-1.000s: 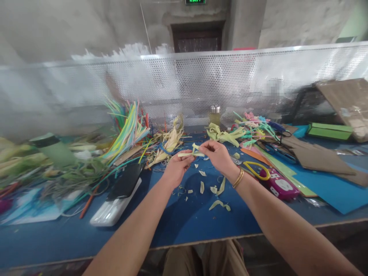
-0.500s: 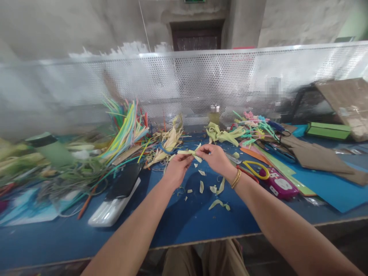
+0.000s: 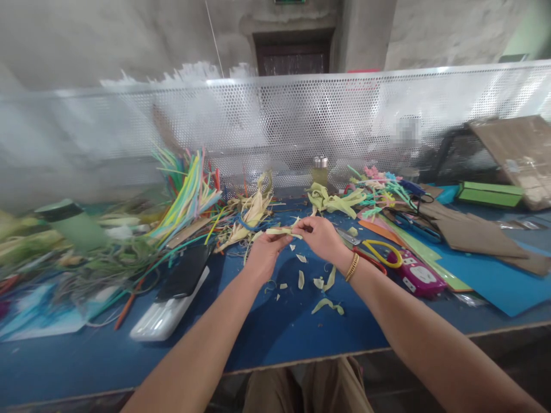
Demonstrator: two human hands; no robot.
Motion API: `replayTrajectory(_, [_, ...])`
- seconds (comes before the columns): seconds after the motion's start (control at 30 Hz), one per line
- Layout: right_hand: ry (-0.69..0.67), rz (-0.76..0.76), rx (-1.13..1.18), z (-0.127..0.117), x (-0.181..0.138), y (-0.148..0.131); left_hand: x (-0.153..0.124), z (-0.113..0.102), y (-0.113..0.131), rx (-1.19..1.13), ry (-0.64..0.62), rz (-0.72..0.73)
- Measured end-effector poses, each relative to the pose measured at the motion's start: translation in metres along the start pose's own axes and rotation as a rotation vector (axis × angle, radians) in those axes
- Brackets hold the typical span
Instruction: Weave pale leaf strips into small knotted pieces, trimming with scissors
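Observation:
Pale green strips of corn husk (image 3: 279, 231) lie between my fingertips above the middle of the table. My left hand (image 3: 266, 252) is closed, pinching the husk from the left. From the right, my right hand (image 3: 319, 235) pinches the same piece with thumb and forefinger; a gold bracelet (image 3: 352, 267) circles that wrist. Small husk scraps (image 3: 301, 279) are scattered on the blue tabletop below the hands. Beside my right wrist lie scissors (image 3: 383, 252) with yellow and red handles, partly behind the arm. My fingers hide part of the held husk.
Husk bundles (image 3: 253, 212) and more husk leaves (image 3: 336, 201) lie behind my hands. Left are bright pipe cleaners (image 3: 189, 195), a black phone (image 3: 184, 274) and a white case (image 3: 167, 315). At right are a magenta box (image 3: 419, 275) and cardboard (image 3: 477, 235). A perforated metal screen (image 3: 284, 126) stands behind.
The husk strip's right end has turned from slanting downward to lying flatter between my fingers. Both hands stay nearly in place, and the view has shifted slightly.

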State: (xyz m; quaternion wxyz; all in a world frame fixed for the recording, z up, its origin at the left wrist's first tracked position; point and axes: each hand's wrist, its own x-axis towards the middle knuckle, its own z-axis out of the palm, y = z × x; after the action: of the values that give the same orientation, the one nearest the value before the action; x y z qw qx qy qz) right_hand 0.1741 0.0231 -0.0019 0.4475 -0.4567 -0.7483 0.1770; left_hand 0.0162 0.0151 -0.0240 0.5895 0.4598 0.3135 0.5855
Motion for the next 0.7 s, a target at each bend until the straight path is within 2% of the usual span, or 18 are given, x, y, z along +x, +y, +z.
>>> replayTrajectory(0.2, [0.01, -0.037, -0.049, 0.001, 0.0, 0.0, 0.0, 0.003, -0.004, -0.067, 0.062, -0.027])
replayTrajectory(0.4, [0.08, -0.06, -0.173, 0.004, -0.002, -0.004, 0.001, 0.007, -0.013, -0.134, 0.2, -0.022])
replayTrajectory(0.7, [0.149, -0.053, -0.169, 0.012, -0.006, -0.009, 0.002, 0.007, -0.014, -0.135, 0.239, 0.009])
